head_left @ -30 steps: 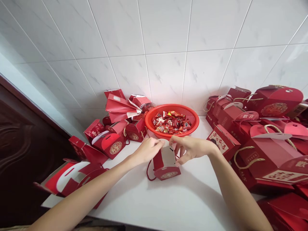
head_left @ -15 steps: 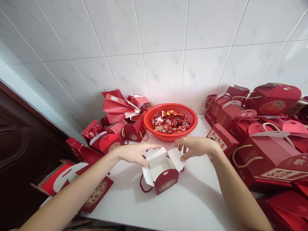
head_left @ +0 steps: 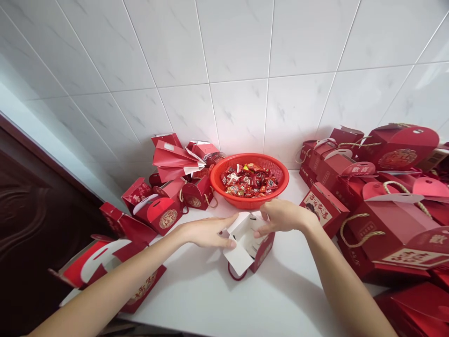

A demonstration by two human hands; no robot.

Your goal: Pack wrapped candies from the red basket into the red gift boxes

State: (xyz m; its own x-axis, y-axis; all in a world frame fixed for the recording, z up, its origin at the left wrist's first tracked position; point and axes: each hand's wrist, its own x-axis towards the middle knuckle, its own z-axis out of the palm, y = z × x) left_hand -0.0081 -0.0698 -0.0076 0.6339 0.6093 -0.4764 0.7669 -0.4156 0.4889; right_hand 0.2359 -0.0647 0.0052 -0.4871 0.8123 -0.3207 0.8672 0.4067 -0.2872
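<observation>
A small red gift box (head_left: 264, 252) with a white inside stands on the table in front of me, its top flaps raised. My left hand (head_left: 212, 232) is at its left side, thumb on the white flap and fingers along the back edge. My right hand (head_left: 280, 217) grips the right side, with the thumb inside the box and some fingers hidden behind the wall. A dark red cord handle (head_left: 236, 275) hangs at the box's lower left. Just behind stands a red plastic basket (head_left: 242, 202) of wrapped candies (head_left: 249, 180).
Red boxes (head_left: 396, 224) with rope handles are piled on the right. More red boxes (head_left: 166, 215) crowd the left, some with open tops. Flattened red cartons (head_left: 177, 159) lean at the back left. A tiled wall (head_left: 238, 112) closes off the rear of the white table (head_left: 196, 299).
The gift box has turned between my hands and shifted slightly right, so its printed front faces more to the right. Both hands have closed in on its walls.
</observation>
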